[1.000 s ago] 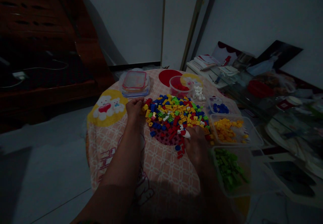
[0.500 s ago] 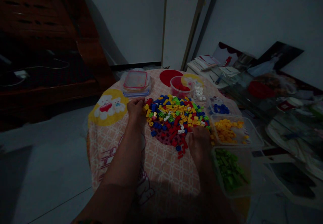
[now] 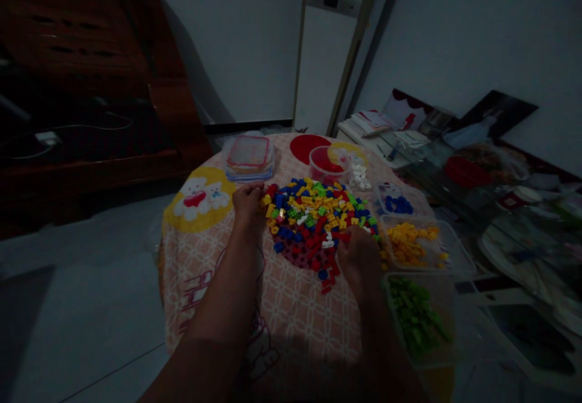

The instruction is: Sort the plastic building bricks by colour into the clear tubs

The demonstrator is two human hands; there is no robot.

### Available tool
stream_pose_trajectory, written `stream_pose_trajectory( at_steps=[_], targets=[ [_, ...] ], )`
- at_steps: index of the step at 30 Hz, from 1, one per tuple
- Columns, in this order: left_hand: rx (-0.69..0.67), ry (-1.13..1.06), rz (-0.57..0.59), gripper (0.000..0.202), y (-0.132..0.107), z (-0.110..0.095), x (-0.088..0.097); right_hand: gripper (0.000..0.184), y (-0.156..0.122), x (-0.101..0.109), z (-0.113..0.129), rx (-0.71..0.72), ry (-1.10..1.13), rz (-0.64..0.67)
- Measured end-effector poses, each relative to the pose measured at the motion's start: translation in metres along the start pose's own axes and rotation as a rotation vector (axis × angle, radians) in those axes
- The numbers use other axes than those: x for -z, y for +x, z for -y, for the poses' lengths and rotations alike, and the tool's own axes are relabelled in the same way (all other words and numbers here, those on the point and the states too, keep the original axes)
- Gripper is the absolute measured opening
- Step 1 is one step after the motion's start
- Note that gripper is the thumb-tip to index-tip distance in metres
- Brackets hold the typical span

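Observation:
A mixed heap of building bricks (image 3: 313, 206) in red, yellow, blue, green and white lies in the middle of the round table. At its left edge, my left hand (image 3: 248, 203) rests with curled fingers beside some yellow and red bricks. Whatever those fingers hold, if anything, is hidden. On the near right side of the heap is my right hand (image 3: 359, 251), closed, a red brick (image 3: 342, 237) showing at its fingertips. Loose red bricks (image 3: 328, 280) and a round blue piece (image 3: 322, 274) lie at the heap's front.
On the right stand clear boxes of green bricks (image 3: 416, 315), yellow bricks (image 3: 411, 242) and blue bricks (image 3: 398, 204). Behind the heap are a round tub (image 3: 327, 163) with red pieces, white bricks (image 3: 360, 176) and stacked lidded containers (image 3: 249, 159). A cluttered glass table (image 3: 436, 173) adjoins.
The view has tilted, so the scene sits slightly lower. Both hands stay near the same spots by the heap. The red brick at my right fingertips shows more plainly.

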State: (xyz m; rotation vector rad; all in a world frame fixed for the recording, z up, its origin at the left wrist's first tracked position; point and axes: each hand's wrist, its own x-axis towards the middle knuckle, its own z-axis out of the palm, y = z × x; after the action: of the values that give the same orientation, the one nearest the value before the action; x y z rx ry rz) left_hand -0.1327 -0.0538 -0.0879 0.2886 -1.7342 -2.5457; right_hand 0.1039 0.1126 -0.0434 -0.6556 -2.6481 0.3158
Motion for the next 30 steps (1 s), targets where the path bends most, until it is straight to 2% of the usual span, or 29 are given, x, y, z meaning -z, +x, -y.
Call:
stream_pose_trajectory(
  at_steps=[2,5,10,12,14,17,20,24,30],
  targets=[
    [-0.008,-0.009,-0.005,0.022,0.0,0.0,0.0,0.007,0.012,0.0,0.006,-0.018,0.144,-0.046],
    [0.0,-0.02,-0.004,0.021,-0.001,-0.001,-0.001,0.011,0.041,-0.01,0.015,-0.095,0.424,-0.09],
    [0.007,-0.026,0.02,0.018,0.0,0.001,0.0,0.029,0.114,-0.027,0.034,-0.243,0.84,-0.194],
    [0.001,-0.025,0.021,0.018,0.001,0.003,0.001,0.041,0.139,-0.023,0.041,-0.25,0.902,-0.265],
    [-0.002,-0.022,0.016,0.02,0.003,0.005,0.001,0.045,0.151,-0.015,0.046,-0.19,0.882,-0.322],
    [0.0,-0.015,0.007,0.021,0.006,0.005,0.0,0.034,0.137,-0.007,0.045,-0.068,0.79,-0.331],
    [0.0,-0.006,0.007,0.02,0.006,0.004,-0.001,0.025,0.098,-0.008,0.037,-0.031,0.732,-0.253],
    [-0.009,0.019,0.003,0.02,0.004,0.002,-0.001,0.027,0.05,-0.012,0.017,-0.034,0.645,-0.148],
    [-0.017,0.073,0.015,0.016,0.004,-0.003,0.0,0.023,0.021,-0.011,-0.014,0.013,0.341,-0.022]
  ],
)
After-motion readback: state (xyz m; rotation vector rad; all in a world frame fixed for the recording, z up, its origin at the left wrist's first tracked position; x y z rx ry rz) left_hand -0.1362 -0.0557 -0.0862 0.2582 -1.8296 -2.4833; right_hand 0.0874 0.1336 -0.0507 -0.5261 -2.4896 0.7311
